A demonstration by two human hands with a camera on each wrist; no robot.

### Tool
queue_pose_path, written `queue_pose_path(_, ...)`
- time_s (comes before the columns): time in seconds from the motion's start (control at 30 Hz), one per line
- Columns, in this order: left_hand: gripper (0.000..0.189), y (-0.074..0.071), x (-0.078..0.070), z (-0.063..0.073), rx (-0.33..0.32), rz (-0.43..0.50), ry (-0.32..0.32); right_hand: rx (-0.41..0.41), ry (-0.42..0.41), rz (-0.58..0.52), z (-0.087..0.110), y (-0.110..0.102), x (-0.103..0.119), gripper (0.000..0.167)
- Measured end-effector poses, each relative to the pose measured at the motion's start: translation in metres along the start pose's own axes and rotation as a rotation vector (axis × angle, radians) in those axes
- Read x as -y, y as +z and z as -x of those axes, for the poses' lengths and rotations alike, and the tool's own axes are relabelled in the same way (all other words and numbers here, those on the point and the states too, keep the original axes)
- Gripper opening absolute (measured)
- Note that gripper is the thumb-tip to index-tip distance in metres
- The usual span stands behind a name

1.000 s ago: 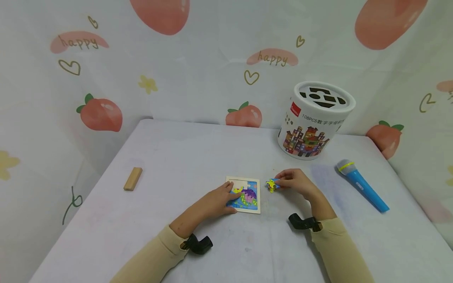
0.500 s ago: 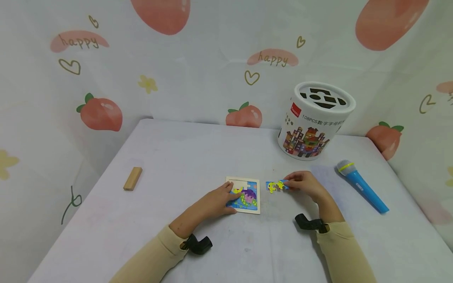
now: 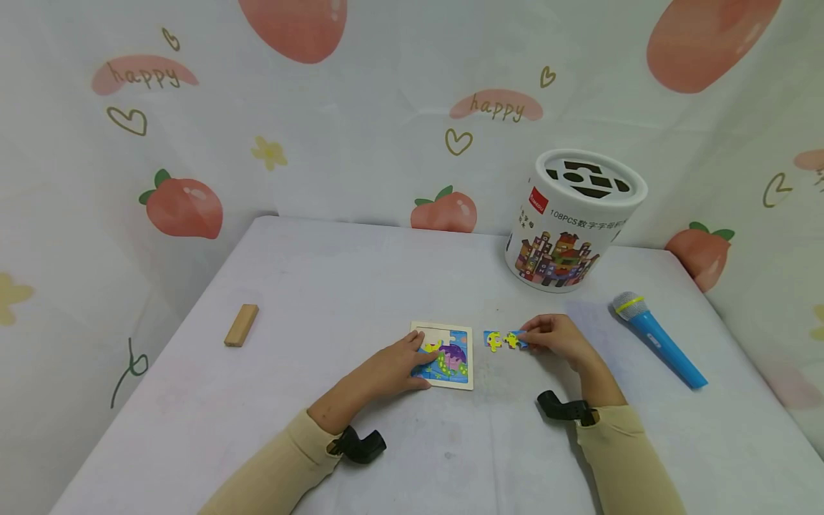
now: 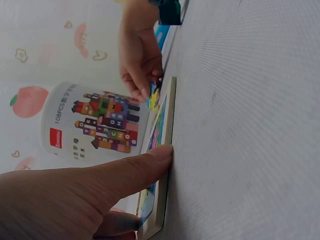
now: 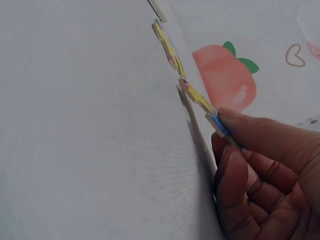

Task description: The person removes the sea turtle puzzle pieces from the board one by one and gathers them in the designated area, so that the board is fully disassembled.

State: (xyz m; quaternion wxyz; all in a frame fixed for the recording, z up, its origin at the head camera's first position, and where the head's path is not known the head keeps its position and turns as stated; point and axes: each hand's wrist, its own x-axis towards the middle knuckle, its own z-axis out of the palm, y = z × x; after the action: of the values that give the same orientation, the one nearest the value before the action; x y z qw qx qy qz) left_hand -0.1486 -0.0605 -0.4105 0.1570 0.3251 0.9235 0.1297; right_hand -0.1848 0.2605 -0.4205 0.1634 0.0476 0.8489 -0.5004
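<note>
My left hand (image 3: 394,365) rests on the left side of a small wooden jigsaw puzzle (image 3: 460,383), its fingers spread over the picture. In the left wrist view the thumb (image 4: 162,151) lies against the pale rim. Several pieces fill the tray, and bare wood shows at the top. Right of it, a blue and yellow puzzle piece (image 3: 493,340) lies on the cloth. My right hand (image 3: 556,336) pinches another puzzle piece (image 3: 513,340) between thumb and fingers. The right wrist view has this piece (image 5: 200,101) tilted, its lower end close beside the loose one.
A white bucket (image 3: 566,229) with a perforated lid stands at the back right. A blue toy microphone (image 3: 663,340) lies right of my right hand. At the left lies a small wooden block (image 3: 242,325). A peach-print cloth hangs behind the table.
My right hand has moved right with its puzzle piece, drawing it off the other piece, which now shows whole beside it. The left hand has stayed on the puzzle.
</note>
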Motion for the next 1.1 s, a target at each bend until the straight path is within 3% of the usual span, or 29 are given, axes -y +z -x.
queue_pose_path(0.6,0.053,0.0003,0.0007,-0.0019,-0.007,-0.015,0.005,-0.086,-0.038,0.152,0.0006,0.0054,0.0014,0.021)
queue_pose_path(1.1,0.054,0.0013,0.0007,-0.0014,0.0,-0.004,0.001,-0.098,-0.024,0.177,0.0,0.0072,0.0019,0.021)
